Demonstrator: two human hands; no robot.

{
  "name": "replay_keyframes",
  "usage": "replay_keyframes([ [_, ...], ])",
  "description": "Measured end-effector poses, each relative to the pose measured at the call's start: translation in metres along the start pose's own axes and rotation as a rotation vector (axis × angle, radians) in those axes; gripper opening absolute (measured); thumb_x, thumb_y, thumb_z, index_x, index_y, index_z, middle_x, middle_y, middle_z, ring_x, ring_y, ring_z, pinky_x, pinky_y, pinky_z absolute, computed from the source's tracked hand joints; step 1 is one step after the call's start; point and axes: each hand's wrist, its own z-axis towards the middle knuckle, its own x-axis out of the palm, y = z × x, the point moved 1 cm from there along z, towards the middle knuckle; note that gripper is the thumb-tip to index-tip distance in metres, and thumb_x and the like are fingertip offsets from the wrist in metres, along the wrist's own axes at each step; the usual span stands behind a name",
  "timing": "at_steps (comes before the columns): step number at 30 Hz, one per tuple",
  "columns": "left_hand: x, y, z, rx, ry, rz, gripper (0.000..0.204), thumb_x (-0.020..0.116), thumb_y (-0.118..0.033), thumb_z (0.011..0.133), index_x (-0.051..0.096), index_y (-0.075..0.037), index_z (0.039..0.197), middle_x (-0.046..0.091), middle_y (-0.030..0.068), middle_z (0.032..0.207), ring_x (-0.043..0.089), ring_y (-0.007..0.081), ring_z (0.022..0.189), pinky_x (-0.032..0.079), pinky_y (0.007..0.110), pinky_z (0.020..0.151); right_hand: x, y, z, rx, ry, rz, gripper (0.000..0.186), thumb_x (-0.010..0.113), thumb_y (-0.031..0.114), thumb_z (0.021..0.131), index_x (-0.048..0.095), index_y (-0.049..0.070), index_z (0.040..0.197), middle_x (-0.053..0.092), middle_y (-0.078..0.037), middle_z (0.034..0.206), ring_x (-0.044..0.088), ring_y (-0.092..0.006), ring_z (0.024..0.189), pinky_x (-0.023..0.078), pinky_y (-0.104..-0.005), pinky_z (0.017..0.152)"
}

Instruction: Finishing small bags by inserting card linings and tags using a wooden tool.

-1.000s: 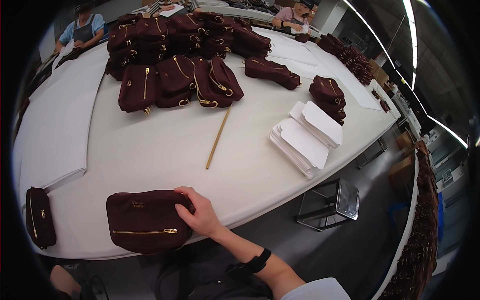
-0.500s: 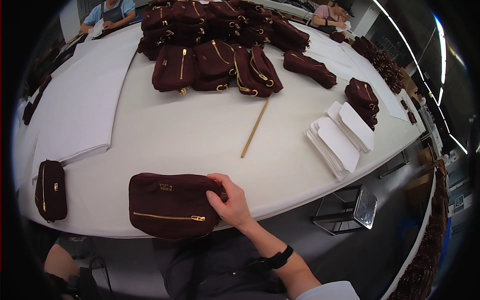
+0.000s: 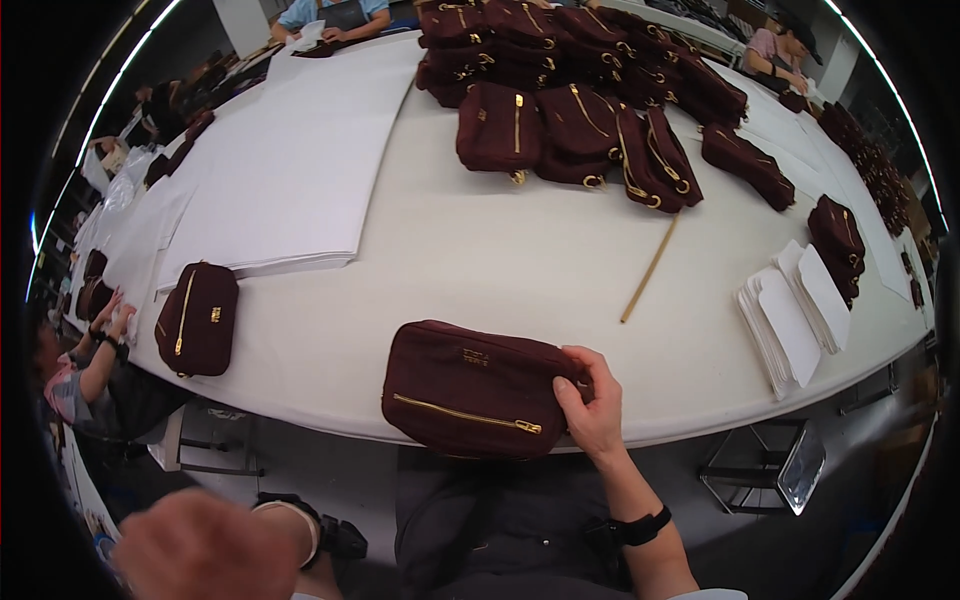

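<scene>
Head view: I have the right hand (image 3: 592, 405) closed on one end of the burgundy pouch (image 3: 470, 378), thumb on its front, over the near edge of the table (image 3: 500, 270). Left hand (image 3: 205, 550) blurred, lower left; finger spread and any hold I cannot tell. Front zip (image 3: 465, 413) looks drawn closed, so I judge that done. Piled pouches (image 3: 497, 130) lie beyond; finished or waiting, I can't say.

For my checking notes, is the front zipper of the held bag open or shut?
The front zipper looks shut: slider at its right end, no gap visible.
</scene>
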Motion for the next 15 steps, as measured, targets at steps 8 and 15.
replay_keyframes([
  [8,-0.072,0.057,-0.154,-1.751,0.601,0.269,0.024,0.060,-0.004,0.085,0.060,0.002,0.108,0.064,0.0122,0.099,0.063,0.0190,0.089,0.051,0.031,0.076,-0.012,0.001,-0.003,-0.028,-0.007,0.087,0.034,0.054,0.002,0.087,0.047,-0.002,0.120,0.057,-0.009,0.109,0.054,-0.0115,0.095,0.045,-0.0234,0.079],
  [15,-0.076,0.095,-0.188,-1.485,-0.314,-0.828,0.033,0.042,-0.001,0.091,0.051,0.001,0.123,0.058,0.0109,0.118,0.057,0.0192,0.106,0.045,0.037,0.096,-0.003,0.002,-0.001,0.012,0.077,0.150,0.039,0.059,0.011,0.088,0.043,0.000,0.122,0.056,-0.010,0.110,0.053,-0.0123,0.096,0.044,-0.0245,0.080],
])
